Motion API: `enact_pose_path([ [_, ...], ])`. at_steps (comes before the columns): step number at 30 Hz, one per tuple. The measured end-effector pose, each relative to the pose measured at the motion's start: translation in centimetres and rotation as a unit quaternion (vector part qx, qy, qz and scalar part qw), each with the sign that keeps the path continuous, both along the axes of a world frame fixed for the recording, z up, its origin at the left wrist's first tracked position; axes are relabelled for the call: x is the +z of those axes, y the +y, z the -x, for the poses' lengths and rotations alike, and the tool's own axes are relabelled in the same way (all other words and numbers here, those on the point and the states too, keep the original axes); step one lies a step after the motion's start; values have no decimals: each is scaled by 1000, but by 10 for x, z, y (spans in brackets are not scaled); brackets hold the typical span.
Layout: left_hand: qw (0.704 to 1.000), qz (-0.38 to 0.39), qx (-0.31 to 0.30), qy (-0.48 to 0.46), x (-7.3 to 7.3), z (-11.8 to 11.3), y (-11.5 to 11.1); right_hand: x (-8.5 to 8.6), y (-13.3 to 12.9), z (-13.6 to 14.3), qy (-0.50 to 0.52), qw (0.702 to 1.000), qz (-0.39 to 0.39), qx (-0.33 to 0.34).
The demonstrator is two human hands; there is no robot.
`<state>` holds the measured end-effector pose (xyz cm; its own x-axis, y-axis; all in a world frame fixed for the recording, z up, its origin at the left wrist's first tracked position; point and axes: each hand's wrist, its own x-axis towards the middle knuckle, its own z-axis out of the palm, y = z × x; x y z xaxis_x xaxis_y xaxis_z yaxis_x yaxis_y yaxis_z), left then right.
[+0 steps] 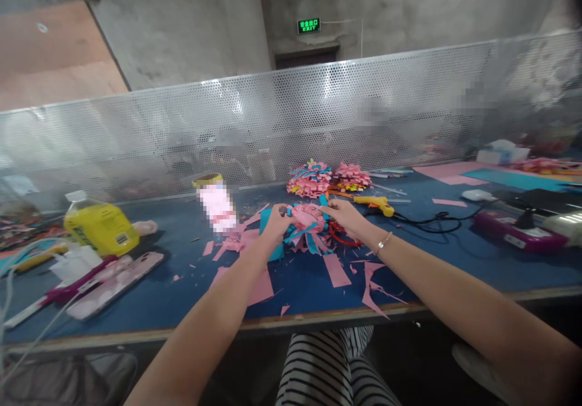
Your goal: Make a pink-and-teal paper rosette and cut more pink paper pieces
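In the head view, a fringed paper bundle (307, 217) of pink and blue strips sits at the middle of the table between my hands. My left hand (275, 223) grips its left side, fingers bent around the paper. On the other side, my right hand (344, 214) pinches a small blue paper strip (324, 200) at the bundle's upper right edge. Blue paper (276, 251) lies beneath my left hand. Pink paper scraps (337, 271) are scattered in front. Red handles (344, 236), perhaps of scissors, show partly under my right hand.
Two finished-looking paper pompoms (310, 179) stand behind the bundle. A yellow glue gun (376, 203) with black cord lies to the right, near a purple power strip (518, 231). Leftward are a yellow bottle (102, 227), a phone (116, 285) and a propped bright screen (217, 206). A perforated metal panel (282, 112) borders the back.
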<state>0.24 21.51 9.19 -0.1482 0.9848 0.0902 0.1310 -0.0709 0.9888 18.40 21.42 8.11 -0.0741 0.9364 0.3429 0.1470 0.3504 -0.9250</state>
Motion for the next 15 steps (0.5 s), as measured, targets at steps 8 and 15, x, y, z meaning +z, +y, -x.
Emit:
enact_pose_path([
  [8,990,-134,40,8,18,31,5,0,11,-9,95,995,0,-41],
  [15,983,-171,53,27,29,43,9,16,5,-17,199,976,90,6],
])
